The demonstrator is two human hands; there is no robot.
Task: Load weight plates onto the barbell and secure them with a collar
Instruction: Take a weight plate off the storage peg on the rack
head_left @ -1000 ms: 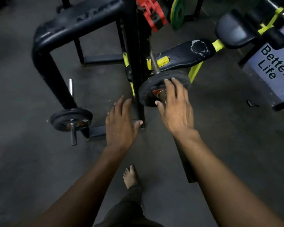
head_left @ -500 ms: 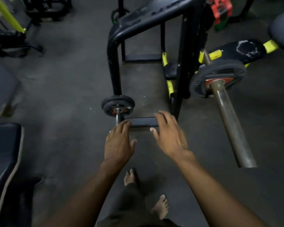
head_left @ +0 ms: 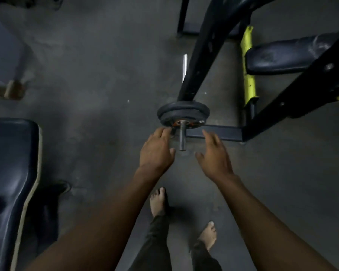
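Landmark: the storage peg (head_left: pixel 182 136), a short metal pin that sticks out from the low part of the black rack (head_left: pixel 202 51) toward the person.
Task's thing: the weight plates (head_left: pixel 183 114), small and dark, sit stacked on the storage peg, pushed to its far end against the rack; an orange ring shows around the hole.
Left hand: the left hand (head_left: pixel 157 151) is just left of the storage peg, fingers spread wide and holding nothing; its fingertips (head_left: pixel 164 131) are at the lower left edge of the plates, but I cannot tell if they already touch.
Right hand: the right hand (head_left: pixel 213 155) is just right of the storage peg, also wide and empty, a little apart from the plates.
Step in hand: I judge it is the reach to take a plate from the peg.
How to do it well: take the front plate by both sides of its rim, pull it straight along the peg so it does not jam, and support it before it leaves the tip.
Risk: the bare feet (head_left: pixel 159 202) stand directly on the near side of the peg, so a dropped plate could fall on them.
In the way: the low crossbar (head_left: pixel 213 133) of the rack lies just behind the peg, under the right fingers, with little space there.
Around: a padded bench (head_left: pixel 10 173) is well to the left of the peg; a dark pad (head_left: pixel 294 53) on a yellow post (head_left: pixel 248 69) is far right behind it.
Barbell and collar: not visible here.
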